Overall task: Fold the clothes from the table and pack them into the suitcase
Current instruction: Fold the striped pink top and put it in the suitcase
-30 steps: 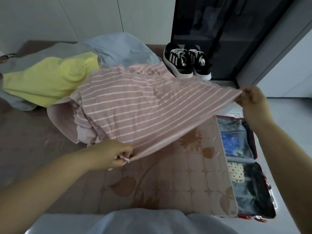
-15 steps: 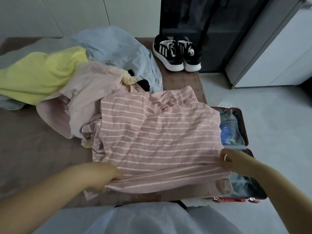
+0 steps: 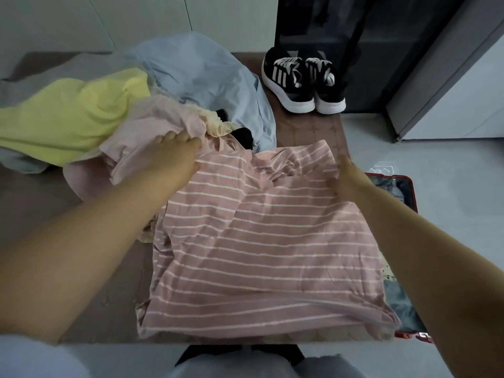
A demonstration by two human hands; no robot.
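Shirt (image 3: 259,241), pink with white stripes, lies spread on the near part of the counter (image 3: 41,203). Its far edge is rumpled, and its right side hangs over the edge above the suitcase (image 3: 392,176), which lies open on the floor to the right. The left hand (image 3: 177,154) sits at the shirt's far left corner, where it meets the pile; the right hand (image 3: 345,181) is at the far right corner. Both are on cloth, but I cannot tell whether the fingers pinch it or only press it: the left's are sunk among folds, the right's are blurred.

The step looks like laying the shirt flat before the first fold. To do it well, draw the two far corners apart so the bunched top goes smooth. Slide the piece left until nothing overhangs, and free it from the pile so a fold drags no other garment along.

Count: one shirt, one suitcase, two hands. In the pile there are one yellow garment (image 3: 68,115), one blue garment (image 3: 201,72), one pink garment (image 3: 147,124), one cream piece (image 3: 215,124) and one black piece (image 3: 245,135), the last two mostly hidden. Two sneakers (image 3: 302,80) stand at the counter's far right corner.
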